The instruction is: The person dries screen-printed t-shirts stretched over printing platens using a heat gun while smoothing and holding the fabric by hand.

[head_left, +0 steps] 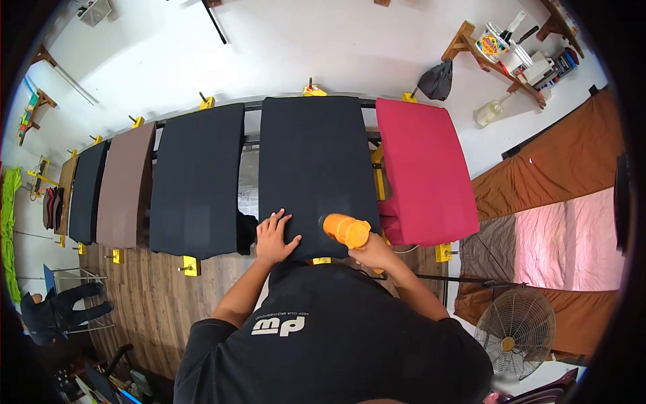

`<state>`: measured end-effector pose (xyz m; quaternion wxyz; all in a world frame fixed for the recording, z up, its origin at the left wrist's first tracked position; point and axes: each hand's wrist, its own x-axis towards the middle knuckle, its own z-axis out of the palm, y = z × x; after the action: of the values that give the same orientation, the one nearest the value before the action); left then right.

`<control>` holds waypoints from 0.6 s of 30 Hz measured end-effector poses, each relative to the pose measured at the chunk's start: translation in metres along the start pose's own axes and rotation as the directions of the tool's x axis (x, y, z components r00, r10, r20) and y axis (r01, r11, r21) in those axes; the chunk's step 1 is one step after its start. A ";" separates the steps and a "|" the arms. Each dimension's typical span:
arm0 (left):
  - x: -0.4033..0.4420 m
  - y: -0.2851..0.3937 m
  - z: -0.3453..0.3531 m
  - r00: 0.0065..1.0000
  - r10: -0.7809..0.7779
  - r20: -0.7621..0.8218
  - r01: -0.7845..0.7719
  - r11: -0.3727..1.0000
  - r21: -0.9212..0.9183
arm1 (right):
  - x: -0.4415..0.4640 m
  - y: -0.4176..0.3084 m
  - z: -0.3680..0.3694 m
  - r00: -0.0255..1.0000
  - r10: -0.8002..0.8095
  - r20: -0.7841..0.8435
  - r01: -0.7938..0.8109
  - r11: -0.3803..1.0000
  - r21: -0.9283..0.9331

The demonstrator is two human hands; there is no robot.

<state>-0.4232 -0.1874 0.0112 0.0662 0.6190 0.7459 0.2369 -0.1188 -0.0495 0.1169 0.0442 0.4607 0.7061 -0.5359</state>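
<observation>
Stretched over the board in front of me is a black T-shirt (313, 161). My left hand (272, 239) lies flat near its front left edge, fingers spread on the cloth. My right hand (371, 252) is wrapped round the handle of an orange heat gun (348, 230), whose dark nozzle points left over the shirt's front part. Most of the handle is hidden by the gun's body and my fingers. To the right a red T-shirt (427, 172) covers another board, its lower cloth bunched at the near left side. Another black T-shirt (198, 178) is on the board to the left.
Farther left are a brown T-shirt (124, 188) and another dark one (89, 195) on boards. A floor fan (517, 333) stands at right, near hanging brown cloth (548, 161). A wall shelf (494, 64) holds tubs and bottles. Another person (60, 310) is at lower left.
</observation>
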 end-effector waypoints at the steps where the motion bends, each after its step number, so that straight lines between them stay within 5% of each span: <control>1: -0.001 0.000 0.000 1.000 0.001 0.000 -0.001 1.000 -0.002 | 0.003 -0.005 0.000 0.995 0.100 0.025 -0.102 0.993 0.061; 5: -0.001 0.000 0.000 1.000 -0.004 0.000 0.004 1.000 -0.004 | 0.021 -0.024 -0.003 0.993 0.002 -0.119 0.007 0.997 0.071; 7: -0.001 -0.001 0.000 1.000 0.002 -0.003 -0.002 1.000 -0.010 | 0.035 -0.028 0.000 0.923 -0.277 -0.269 0.263 0.961 -0.088; 8: -0.002 -0.001 0.001 1.000 0.003 -0.002 -0.003 1.000 -0.010 | 0.041 -0.028 -0.008 0.978 -0.124 -0.166 0.117 0.992 -0.054; 18: -0.001 -0.001 0.001 1.000 -0.003 0.009 0.003 1.000 -0.001 | 0.035 -0.049 0.005 0.933 -0.235 -0.272 0.210 0.970 -0.119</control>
<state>-0.4234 -0.1885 0.0099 0.0702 0.6189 0.7464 0.2345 -0.1753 -0.0325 0.1300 -0.0985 0.4475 0.7756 -0.4342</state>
